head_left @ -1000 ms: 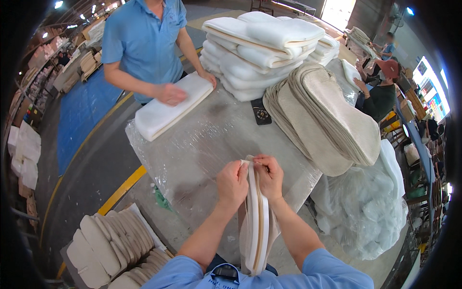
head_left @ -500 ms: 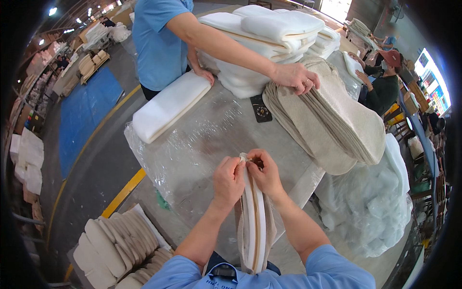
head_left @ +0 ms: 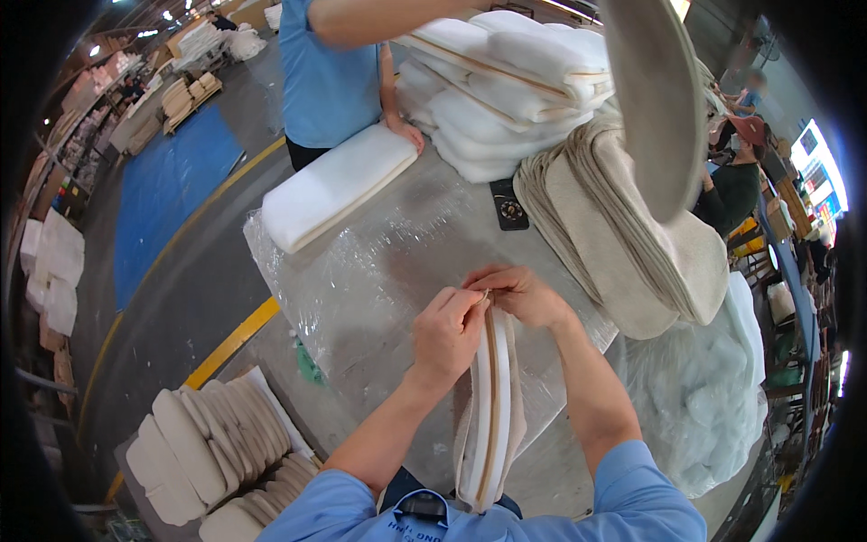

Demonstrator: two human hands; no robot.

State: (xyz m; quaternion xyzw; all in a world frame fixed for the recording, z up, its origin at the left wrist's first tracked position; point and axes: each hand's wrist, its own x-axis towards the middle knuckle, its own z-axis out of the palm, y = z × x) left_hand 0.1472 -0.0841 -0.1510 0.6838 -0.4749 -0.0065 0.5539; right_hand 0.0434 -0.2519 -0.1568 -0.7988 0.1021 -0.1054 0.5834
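Observation:
A long cushion (head_left: 492, 397) stands on edge close to my body, its white padding and lengthwise brown strip showing between the sides of a beige fabric cover. My left hand (head_left: 447, 332) pinches the cover at its far end. On the same end, the fingers of my right hand (head_left: 524, 294) are closed, meeting the left fingertips. Exactly what edge they grip is too small to tell. Across the table a co-worker in a blue shirt (head_left: 330, 90) rests one hand on a folded white pad (head_left: 339, 185). A blurred beige cover (head_left: 655, 108) hangs raised above the stack of beige covers (head_left: 623, 235).
White padding pieces (head_left: 515, 86) are piled at the table's far side, near a small black device (head_left: 509, 204). Filled beige cushions (head_left: 212, 443) stand in rows at lower left. A clear plastic bag of white filling (head_left: 691, 397) sits right of the plastic-covered table (head_left: 388, 271).
The co-worker's reaching arm has lifted off the stack, and a beige cover is now raised in the air. My right hand has turned further over the cushion's end; both hands stay there.

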